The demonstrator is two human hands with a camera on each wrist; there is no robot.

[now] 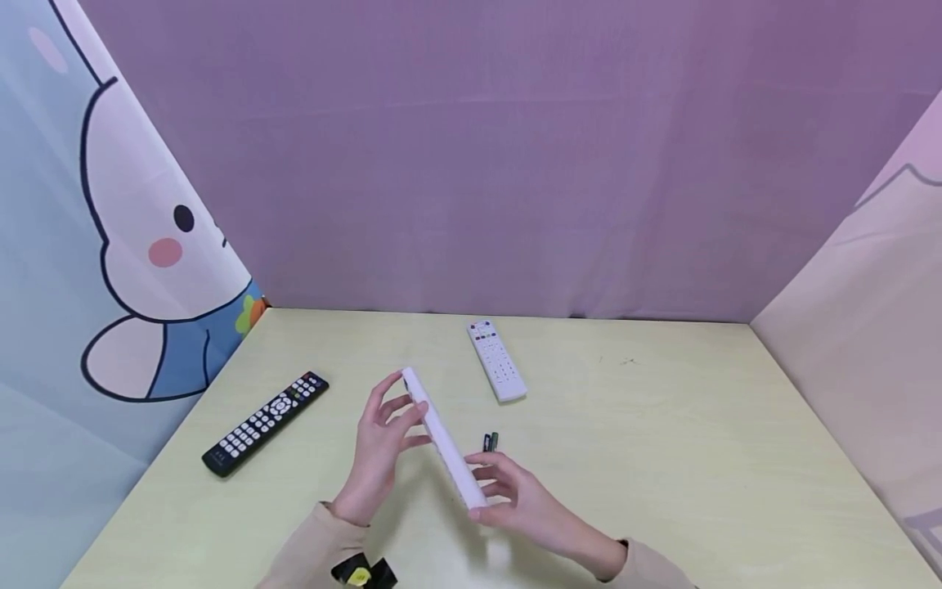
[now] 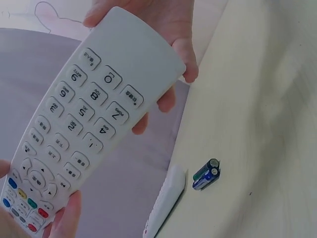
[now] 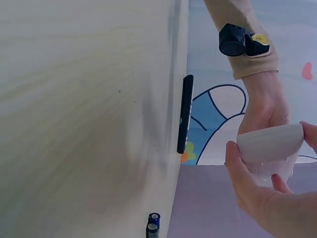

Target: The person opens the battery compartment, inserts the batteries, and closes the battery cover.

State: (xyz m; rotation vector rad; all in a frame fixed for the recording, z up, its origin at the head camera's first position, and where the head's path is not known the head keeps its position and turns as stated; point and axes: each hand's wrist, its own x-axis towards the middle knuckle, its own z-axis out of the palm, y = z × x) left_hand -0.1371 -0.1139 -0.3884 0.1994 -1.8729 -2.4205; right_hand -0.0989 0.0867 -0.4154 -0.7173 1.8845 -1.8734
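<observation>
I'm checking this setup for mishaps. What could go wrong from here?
The held white remote, gripped by the left hand and right hand above the table, might slip. The two batteries, lying side by side just beyond the right hand in the head view, could be knocked and roll. The other white remote looks similar, so a mix-up is possible.

Three cameras: head, both wrists.
Head: high, forward-down over table (image 1: 662, 433); wrists: close, rolled sideways, both sharing held remote (image 2: 81, 116), batteries (image 2: 206, 175).
</observation>
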